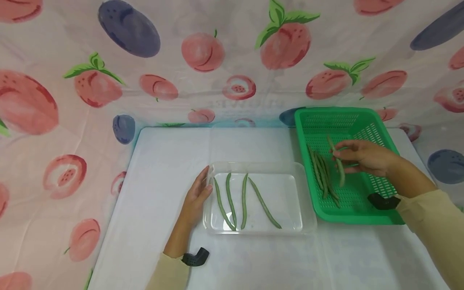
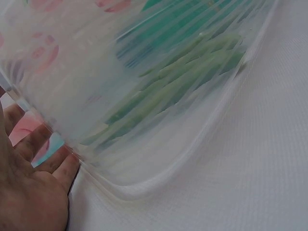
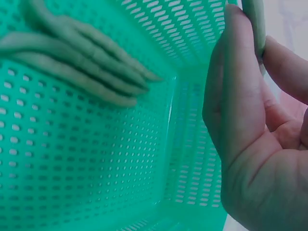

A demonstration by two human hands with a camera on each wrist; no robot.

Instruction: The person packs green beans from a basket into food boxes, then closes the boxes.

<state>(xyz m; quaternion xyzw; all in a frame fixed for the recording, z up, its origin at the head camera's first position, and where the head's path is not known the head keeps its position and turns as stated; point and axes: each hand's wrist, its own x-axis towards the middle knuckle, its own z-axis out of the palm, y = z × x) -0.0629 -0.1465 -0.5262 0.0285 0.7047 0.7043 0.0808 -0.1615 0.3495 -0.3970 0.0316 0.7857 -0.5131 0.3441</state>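
Note:
At the green basket (image 1: 362, 219) on the right, my right hand (image 1: 366, 157) pinches one green bean (image 1: 340, 171) between thumb and fingers, held above the basket floor. More green beans (image 1: 320, 173) lie bunched on the basket's left side; the right wrist view shows this bunch (image 3: 82, 57) too. A clear plastic box (image 1: 308, 201) stands in the middle of the table. Inside it several green beans (image 1: 243, 201) lie apart, roughly lengthwise. My left hand (image 1: 195, 197) holds the box's left edge, the thumb at the rim and the fingers against the outer wall.
A white cloth covers the table (image 1: 163, 157). The basket stands close beside the box's right side. Behind and to the sides hangs a fruit-printed sheet (image 1: 163, 40). A black wrist device (image 1: 195, 257) sits at the left cuff, another device (image 1: 383, 201) at the right.

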